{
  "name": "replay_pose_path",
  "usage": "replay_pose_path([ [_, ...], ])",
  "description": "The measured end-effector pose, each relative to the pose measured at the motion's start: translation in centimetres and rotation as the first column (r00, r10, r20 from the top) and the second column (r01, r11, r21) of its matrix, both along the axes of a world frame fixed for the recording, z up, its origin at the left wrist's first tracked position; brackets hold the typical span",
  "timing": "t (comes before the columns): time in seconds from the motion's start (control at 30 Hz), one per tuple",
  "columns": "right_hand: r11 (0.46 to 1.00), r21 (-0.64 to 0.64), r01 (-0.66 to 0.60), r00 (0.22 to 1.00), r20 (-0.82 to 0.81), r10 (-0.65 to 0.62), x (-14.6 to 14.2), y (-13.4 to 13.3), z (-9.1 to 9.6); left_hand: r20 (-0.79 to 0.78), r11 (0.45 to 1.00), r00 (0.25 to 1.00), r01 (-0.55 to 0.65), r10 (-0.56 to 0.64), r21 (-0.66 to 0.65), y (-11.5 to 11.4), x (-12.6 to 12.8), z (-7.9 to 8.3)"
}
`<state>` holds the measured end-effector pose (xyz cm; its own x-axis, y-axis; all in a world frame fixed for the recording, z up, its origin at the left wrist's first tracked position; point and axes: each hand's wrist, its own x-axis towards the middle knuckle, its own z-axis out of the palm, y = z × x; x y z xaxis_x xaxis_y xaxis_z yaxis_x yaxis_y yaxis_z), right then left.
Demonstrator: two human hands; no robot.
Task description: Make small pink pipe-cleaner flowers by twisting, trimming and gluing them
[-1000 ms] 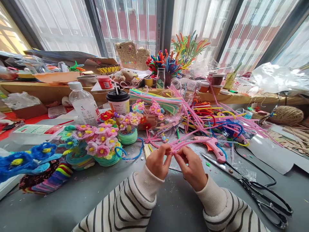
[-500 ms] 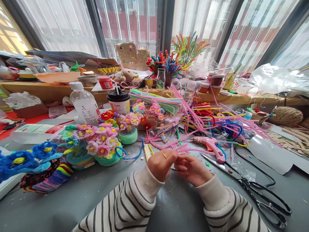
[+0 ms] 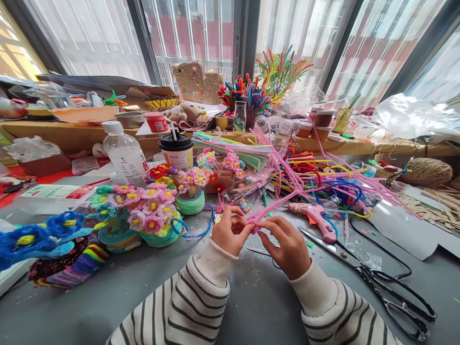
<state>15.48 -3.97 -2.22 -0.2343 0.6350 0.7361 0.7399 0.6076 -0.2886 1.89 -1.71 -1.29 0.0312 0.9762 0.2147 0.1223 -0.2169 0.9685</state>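
A bent pink pipe cleaner (image 3: 256, 220) is pinched between both hands above the grey table. My left hand (image 3: 232, 232) grips its left side with thumb and forefinger. From the right, my right hand (image 3: 285, 244) pinches it with thumb and fingertips. Below and between the hands lies a small pair of scissors (image 3: 259, 250), partly covered by my right hand. A pink hot glue gun (image 3: 316, 215) rests just beyond my right hand, and large black-handled scissors (image 3: 373, 275) lie to its right. Pipe-cleaner flowers in pots (image 3: 153, 206) stand left of my left hand.
Loose pipe cleaners (image 3: 309, 177) are heaped behind the hands. A plastic bottle (image 3: 124, 155) and a lidded cup (image 3: 177, 151) stand at the back left. The glue gun's black cord (image 3: 406, 261) loops across the right side. A twine ball (image 3: 427, 171) sits far right.
My right hand has turned over, its back now upward, and both hands have come to a fingertip pinch. The pink pipe cleaner between them now shows a bunched, bent part.
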Motion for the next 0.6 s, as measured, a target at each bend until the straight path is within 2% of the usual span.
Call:
replay_pose_path([
  [0.1, 0.994, 0.109, 0.025, 0.992, 0.121, -0.039, 0.01, 0.09, 0.02, -0.02, 1.0, 1.0, 0.003, -0.003, -0.003, -0.14, 0.14, 0.05],
  [0.27, 0.986, 0.159, 0.039, 0.972, 0.224, -0.075, -0.04, 0.22, 0.33, -0.033, 1.0, 0.999, -0.01, 0.011, 0.021, -0.22, 0.25, 0.08],
  [0.47, 0.993, 0.109, 0.035, 0.965, 0.256, -0.062, -0.13, 0.08, 0.25, -0.113, 0.996, 0.992, -0.042, 0.05, 0.073, -0.31, 0.31, 0.17],
  [0.6, 0.997, 0.054, 0.057, 0.973, 0.223, -0.068, -0.28, -0.01, -0.07, -0.149, 0.993, 0.987, -0.04, 0.056, 0.108, -0.41, 0.38, 0.2],
])
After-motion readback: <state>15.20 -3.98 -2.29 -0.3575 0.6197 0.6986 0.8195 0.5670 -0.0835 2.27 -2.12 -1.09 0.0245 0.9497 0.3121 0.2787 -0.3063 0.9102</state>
